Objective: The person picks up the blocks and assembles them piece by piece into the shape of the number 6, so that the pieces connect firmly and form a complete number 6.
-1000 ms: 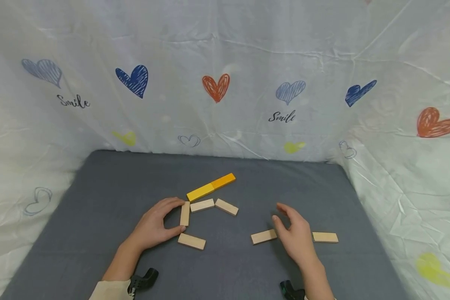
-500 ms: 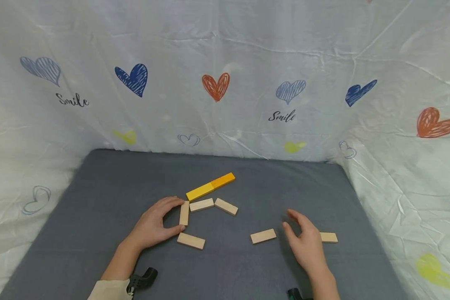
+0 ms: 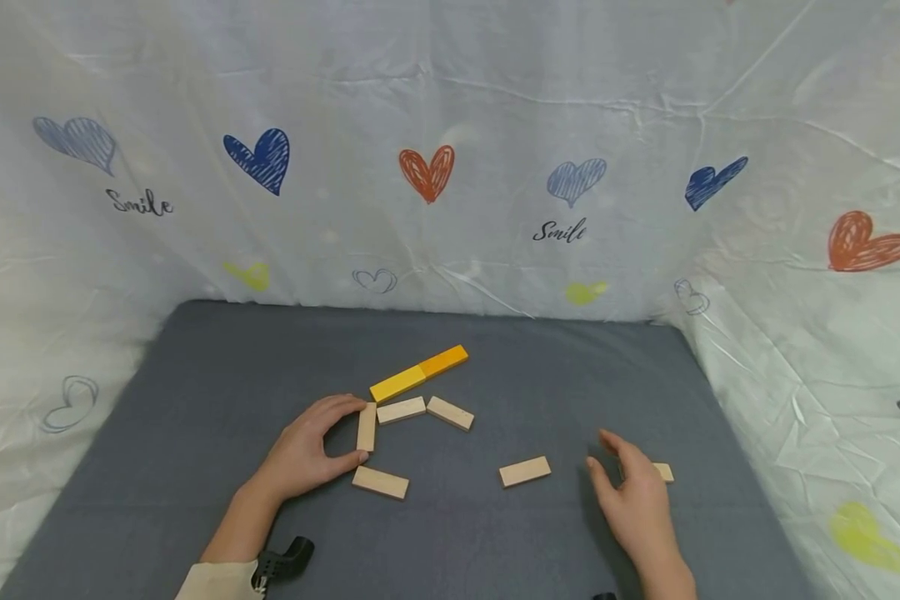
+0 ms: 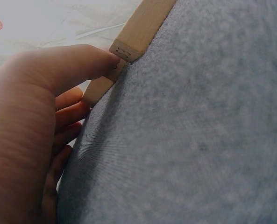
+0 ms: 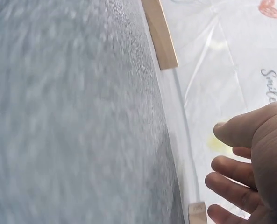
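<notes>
My left hand (image 3: 307, 446) holds a plain wooden block (image 3: 367, 427) by its two ends, between thumb and fingers, flat on the grey cloth. Just below the thumb lies another wooden block (image 3: 381, 482); in the left wrist view a block (image 4: 140, 30) with a dark mark on its end sits beside the thumb. My right hand (image 3: 633, 500) hovers with nothing in it, fingers loosely spread. It partly covers a wooden block (image 3: 665, 472) at the right. To its left lies a further wooden block (image 3: 525, 472).
Two more wooden blocks, one (image 3: 401, 410) and another (image 3: 451, 413), run right from the held block. Behind them a yellow block (image 3: 397, 383) and an orange block (image 3: 444, 361) lie end to end. A pale curtain (image 3: 487, 100) with hearts surrounds the cloth-covered table (image 3: 570, 367).
My right hand has moved right, away from the middle-right block and partly over the far-right one. The left hand keeps its hold on its block, unmoved.
</notes>
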`<state>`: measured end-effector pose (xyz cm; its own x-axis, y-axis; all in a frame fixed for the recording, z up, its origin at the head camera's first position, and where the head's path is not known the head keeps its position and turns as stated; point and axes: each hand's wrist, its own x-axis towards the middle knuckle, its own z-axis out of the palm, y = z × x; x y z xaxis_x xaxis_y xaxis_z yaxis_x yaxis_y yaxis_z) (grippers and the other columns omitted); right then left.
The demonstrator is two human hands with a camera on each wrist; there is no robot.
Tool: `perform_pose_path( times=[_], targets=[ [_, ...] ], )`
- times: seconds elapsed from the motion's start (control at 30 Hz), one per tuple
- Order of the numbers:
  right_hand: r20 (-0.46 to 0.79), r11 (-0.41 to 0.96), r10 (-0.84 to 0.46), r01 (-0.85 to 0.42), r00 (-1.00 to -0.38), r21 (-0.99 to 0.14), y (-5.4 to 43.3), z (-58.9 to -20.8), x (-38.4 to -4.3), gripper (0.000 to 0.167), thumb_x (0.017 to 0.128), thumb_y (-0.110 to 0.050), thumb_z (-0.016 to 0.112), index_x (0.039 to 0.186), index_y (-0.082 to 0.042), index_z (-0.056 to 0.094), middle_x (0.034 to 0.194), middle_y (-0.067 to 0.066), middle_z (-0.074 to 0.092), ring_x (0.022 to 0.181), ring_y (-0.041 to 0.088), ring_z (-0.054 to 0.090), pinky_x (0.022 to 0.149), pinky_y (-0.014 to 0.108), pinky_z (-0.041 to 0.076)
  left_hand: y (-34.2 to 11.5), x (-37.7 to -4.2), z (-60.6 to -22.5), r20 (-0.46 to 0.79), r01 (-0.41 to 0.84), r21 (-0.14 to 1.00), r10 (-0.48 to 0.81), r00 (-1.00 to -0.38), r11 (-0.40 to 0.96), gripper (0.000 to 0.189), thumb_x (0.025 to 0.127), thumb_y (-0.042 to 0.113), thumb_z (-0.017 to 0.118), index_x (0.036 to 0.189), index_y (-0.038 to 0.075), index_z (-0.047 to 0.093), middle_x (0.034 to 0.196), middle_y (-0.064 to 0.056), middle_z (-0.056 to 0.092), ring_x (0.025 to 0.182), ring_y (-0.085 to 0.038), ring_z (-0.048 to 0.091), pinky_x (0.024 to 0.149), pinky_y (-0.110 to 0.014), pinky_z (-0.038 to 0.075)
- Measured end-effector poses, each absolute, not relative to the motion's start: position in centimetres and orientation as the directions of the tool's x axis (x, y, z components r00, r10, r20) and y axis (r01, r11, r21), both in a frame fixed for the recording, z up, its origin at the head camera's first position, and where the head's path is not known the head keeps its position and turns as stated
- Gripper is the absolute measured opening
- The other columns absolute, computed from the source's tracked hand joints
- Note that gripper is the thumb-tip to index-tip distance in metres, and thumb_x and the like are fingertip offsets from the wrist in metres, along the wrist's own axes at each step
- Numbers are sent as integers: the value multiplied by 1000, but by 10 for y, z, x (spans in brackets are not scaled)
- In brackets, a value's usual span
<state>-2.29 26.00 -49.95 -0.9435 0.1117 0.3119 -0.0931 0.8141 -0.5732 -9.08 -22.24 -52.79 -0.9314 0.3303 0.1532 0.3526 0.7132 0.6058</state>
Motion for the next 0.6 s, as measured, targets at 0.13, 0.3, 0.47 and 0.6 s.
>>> perform_pose_path(
  times=[0.13, 0.3, 0.47, 0.6],
  targets=[
    [351, 826, 126, -98, -928, -555, 268, -500, -20, 49, 94, -4, 86, 138, 4, 69, 128, 24, 74, 118, 46, 69, 95, 64, 54, -223, -91, -527, 152, 351, 612, 330, -932, 709, 75, 90, 51, 90, 155, 25, 63, 162, -10, 54, 151, -39, 49, 115, -70, 45],
    [393, 837, 129, -113, -910, -536, 278, -499, -19, 50, 90, -2, 88, 136, 7, 69, 125, 29, 73, 117, 51, 66, 98, 67, 50, -223, -90, -527, 149, 347, 617, 327, -933, 707, 74, 90, 52, 90, 154, 25, 63, 162, -11, 54, 150, -40, 49, 115, -71, 45],
    [414, 860, 158, -80, -897, -503, 287, -502, -18, 54, 86, -2, 91, 134, 9, 69, 126, 34, 70, 117, 57, 64, 98, 70, 48, -223, -90, -527, 152, 347, 619, 326, -933, 705, 74, 90, 52, 90, 154, 25, 63, 162, -10, 55, 150, -39, 49, 115, -70, 45],
    [380, 866, 226, 6, -897, -500, 293, -504, -16, 58, 87, -9, 93, 135, 9, 68, 130, 36, 66, 121, 60, 59, 102, 75, 43, -223, -90, -527, 150, 348, 614, 328, -933, 709, 74, 90, 54, 89, 154, 26, 63, 162, -10, 55, 150, -39, 50, 114, -71, 45]
  ],
)
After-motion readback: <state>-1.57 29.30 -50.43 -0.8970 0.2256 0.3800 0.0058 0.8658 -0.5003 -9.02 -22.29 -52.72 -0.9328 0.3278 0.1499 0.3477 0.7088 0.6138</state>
